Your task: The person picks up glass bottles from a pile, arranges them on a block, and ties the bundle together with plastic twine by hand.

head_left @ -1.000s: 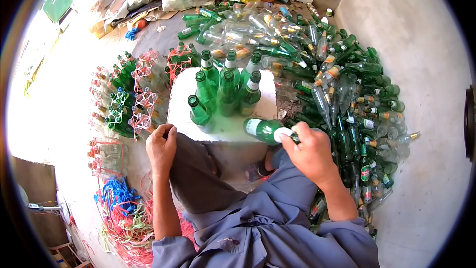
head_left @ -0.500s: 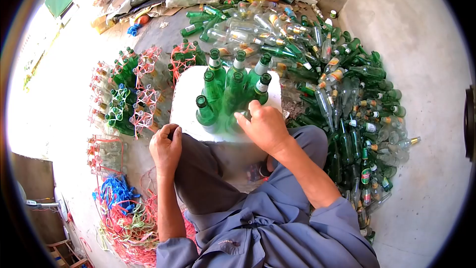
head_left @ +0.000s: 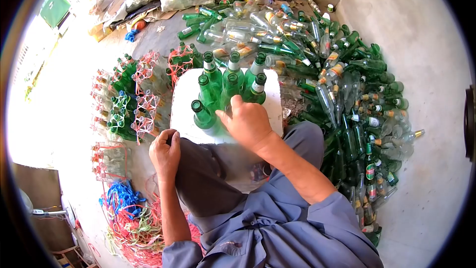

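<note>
The right hand (head_left: 249, 123) is curled above the surface (head_left: 273, 103); whether it clasps anything is hidden. Bottles (head_left: 231, 88) crowd upright just beyond and left of it, so a sideways brush could topple one. The left hand (head_left: 165, 154) lies loosely closed by the knee (head_left: 192, 161).

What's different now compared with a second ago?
The right hand moved left and forward over the white stand. The green bottle it gripped is out of sight; whether it was released can't be told. The left hand and seven standing bottles stayed put.
</note>
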`<action>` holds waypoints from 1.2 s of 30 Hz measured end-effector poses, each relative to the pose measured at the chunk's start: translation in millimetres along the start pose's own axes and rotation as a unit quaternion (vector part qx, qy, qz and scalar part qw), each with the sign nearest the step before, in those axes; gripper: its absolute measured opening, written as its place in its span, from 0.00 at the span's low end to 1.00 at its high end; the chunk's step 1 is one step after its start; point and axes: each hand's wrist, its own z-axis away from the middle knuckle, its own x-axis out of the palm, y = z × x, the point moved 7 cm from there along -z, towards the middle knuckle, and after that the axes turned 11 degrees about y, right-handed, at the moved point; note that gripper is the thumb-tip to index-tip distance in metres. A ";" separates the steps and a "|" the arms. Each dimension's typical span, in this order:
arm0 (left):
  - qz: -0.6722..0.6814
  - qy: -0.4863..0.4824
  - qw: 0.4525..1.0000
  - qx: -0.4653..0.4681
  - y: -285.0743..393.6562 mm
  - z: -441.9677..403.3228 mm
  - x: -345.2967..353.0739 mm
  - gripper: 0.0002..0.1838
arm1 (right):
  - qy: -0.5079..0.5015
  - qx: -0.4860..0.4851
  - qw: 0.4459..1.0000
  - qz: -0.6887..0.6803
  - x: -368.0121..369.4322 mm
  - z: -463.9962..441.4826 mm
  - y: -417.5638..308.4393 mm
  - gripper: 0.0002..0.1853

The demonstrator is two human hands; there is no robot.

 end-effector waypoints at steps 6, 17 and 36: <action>0.004 0.003 1.000 0.008 3.0 -0.3 1.9 0.08 | 0.012 0.051 0.996 -0.075 3.4 16.8 20.5 0.27; -0.097 -0.023 0.992 0.074 30.3 11.9 15.5 0.13 | -0.094 0.233 0.956 -0.154 63.4 96.9 90.3 0.37; 0.317 -0.075 0.925 -0.198 12.2 58.9 90.4 0.34 | 0.051 0.291 0.888 -0.353 118.7 127.1 100.1 0.39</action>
